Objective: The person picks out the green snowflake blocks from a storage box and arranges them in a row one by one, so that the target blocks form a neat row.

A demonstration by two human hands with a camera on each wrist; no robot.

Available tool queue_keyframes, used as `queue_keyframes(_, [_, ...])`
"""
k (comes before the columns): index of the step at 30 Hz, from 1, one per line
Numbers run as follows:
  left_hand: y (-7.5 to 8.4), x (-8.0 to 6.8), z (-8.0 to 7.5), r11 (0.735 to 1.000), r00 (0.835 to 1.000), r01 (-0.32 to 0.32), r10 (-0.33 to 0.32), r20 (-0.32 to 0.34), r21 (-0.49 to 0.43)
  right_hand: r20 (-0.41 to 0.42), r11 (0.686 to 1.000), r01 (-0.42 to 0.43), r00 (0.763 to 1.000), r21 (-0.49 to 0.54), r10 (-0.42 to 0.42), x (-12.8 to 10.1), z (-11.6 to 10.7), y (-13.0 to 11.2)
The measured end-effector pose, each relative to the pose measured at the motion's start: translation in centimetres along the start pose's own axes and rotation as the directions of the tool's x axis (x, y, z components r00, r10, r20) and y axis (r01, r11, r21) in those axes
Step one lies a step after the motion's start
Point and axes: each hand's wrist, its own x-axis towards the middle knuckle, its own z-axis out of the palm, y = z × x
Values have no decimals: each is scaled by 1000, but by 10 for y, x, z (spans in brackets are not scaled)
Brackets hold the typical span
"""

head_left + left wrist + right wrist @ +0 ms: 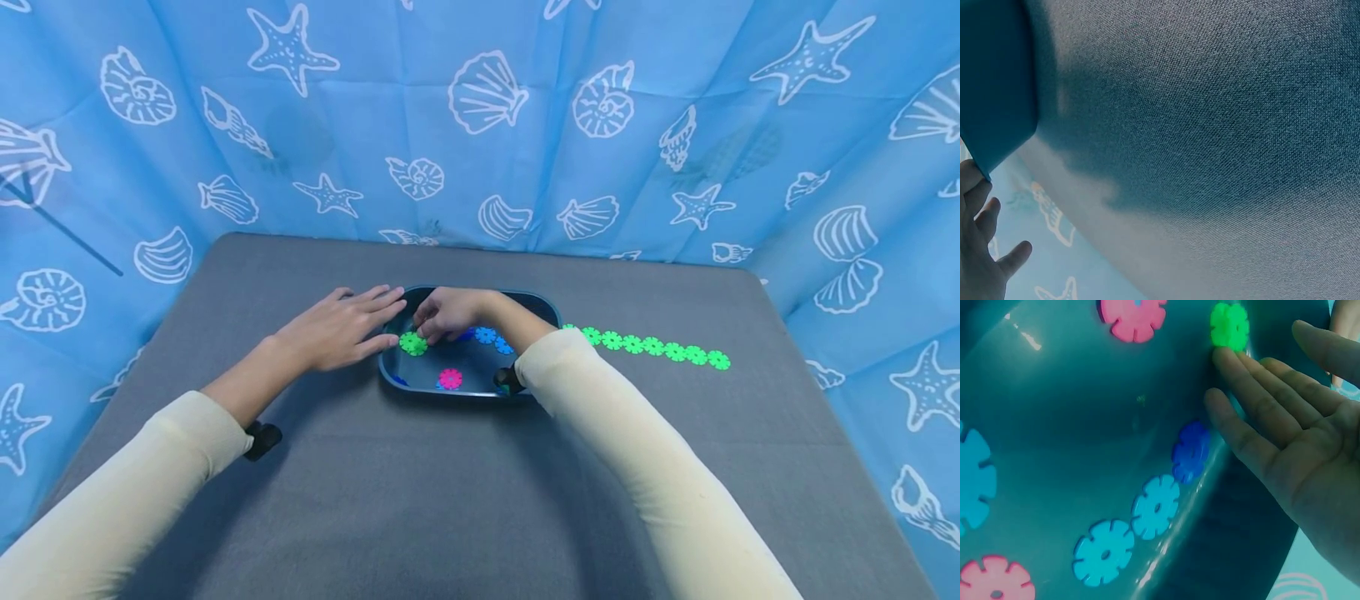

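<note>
My right hand [452,311] reaches down into a dark oblong tray [420,387]. Its fingertips meet a green notched plastic disc [413,342] at the tray's left end; in the right wrist view the fingers are extended, and the thumb stands apart from that green disc [1230,327]. My left hand [341,327] lies at the tray's left rim with its fingers spread and fairly straight. From the left wrist view, fingertips [971,178] of that hand touch the tray's edge [997,150].
Inside the tray lie a pink disc [450,379], light blue discs [486,335] and a dark blue disc [1190,452]. Several green discs [653,346] form a line on the grey table [465,492], right of the tray. A blue shell-patterned curtain [525,125] hangs behind.
</note>
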Motion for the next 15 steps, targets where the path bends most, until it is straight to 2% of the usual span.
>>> queue_keyframes(6, [0, 0, 0, 1000, 1000, -6, 6, -10, 5, 46, 999, 38, 998, -36, -36, -2, 5, -7])
queue_keyframes(15, [0, 0, 1, 1000, 1000, -6, 6, -11, 9, 119, 998, 32, 993, -55, -26, -3, 12, -10])
